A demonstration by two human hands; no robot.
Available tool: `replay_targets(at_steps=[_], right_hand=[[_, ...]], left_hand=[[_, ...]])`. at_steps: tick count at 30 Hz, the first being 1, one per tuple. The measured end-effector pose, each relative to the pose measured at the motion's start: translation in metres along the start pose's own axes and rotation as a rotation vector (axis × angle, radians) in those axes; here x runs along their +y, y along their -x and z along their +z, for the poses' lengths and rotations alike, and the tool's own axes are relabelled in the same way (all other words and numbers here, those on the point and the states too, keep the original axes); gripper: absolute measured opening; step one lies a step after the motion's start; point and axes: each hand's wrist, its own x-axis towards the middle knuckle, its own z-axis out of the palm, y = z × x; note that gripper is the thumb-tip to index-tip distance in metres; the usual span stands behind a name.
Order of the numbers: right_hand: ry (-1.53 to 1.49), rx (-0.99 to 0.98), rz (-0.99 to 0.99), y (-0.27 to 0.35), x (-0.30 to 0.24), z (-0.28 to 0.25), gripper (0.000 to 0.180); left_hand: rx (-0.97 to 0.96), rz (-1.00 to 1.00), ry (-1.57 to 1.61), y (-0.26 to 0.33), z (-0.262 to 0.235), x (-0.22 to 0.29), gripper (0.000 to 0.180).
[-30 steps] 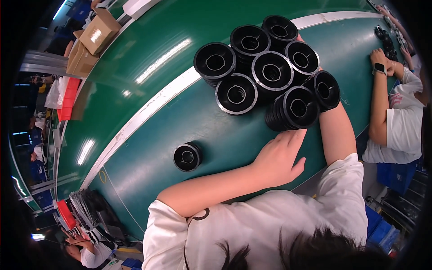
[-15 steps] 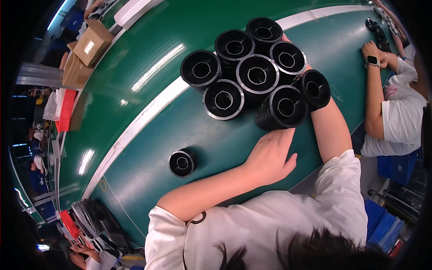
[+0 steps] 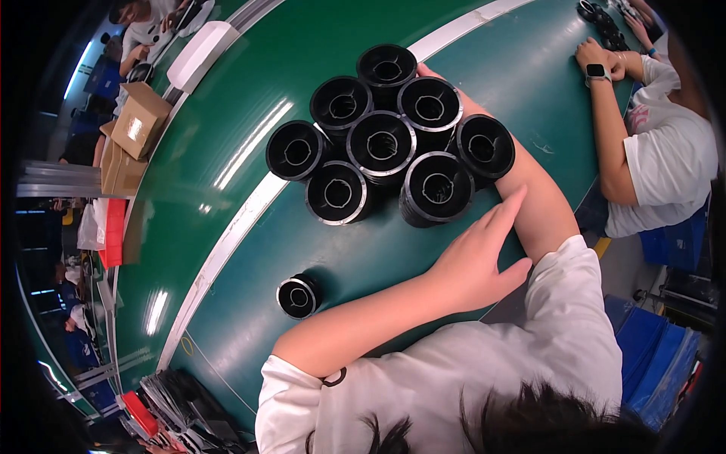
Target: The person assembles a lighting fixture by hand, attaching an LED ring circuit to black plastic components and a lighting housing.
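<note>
Several tall stacks of round black plastic rings [image 3: 380, 144], each with a hole at its centre, stand bunched together on the green table. My left hand [image 3: 484, 246] is to the right of the nearest stack [image 3: 436, 189], fingers stretched out and holding nothing. Its fingertips are near my right forearm. My right arm reaches around the right side of the bunch. Only a small part of my right hand [image 3: 426, 70] shows beside the farthest stack [image 3: 386, 69]; its fingers are hidden. A short black stack [image 3: 298, 296] stands alone at the left, near my left elbow.
A white strip [image 3: 249, 219] divides the table [image 3: 234, 303] from a shiny green surface [image 3: 219, 98] beyond. At the right, a co-worker's hands [image 3: 601, 60] are near more black parts [image 3: 601, 23]. Cardboard boxes [image 3: 140, 125] and a red bin [image 3: 113, 231] line the far left.
The right-hand stacks now stand straighter and closer to the bunch. My left hand has moved right, away from the nearest stack, towards my right forearm. The whole view has shifted.
</note>
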Motion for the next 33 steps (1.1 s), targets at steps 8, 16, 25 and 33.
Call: replay_targets(at_steps=[8,16,25,33], right_hand=[[0.111,0.211,0.017,0.005,0.001,0.004,0.039],[0.082,0.224,0.035,-0.001,0.006,0.009,0.035],[-0.034,0.019,0.061,-0.003,0.007,0.009,0.038],[-0.005,0.139,0.083,-0.003,0.004,0.012,0.037]], left_hand=[[0.007,-0.127,0.257,-0.017,-0.006,0.0,0.093],[0.069,-0.064,0.069,-0.012,-0.009,-0.007,0.091],[0.088,-0.088,0.007,-0.01,0.001,-0.007,0.088],[0.135,-0.167,-0.031,-0.01,0.014,-0.031,0.081]])
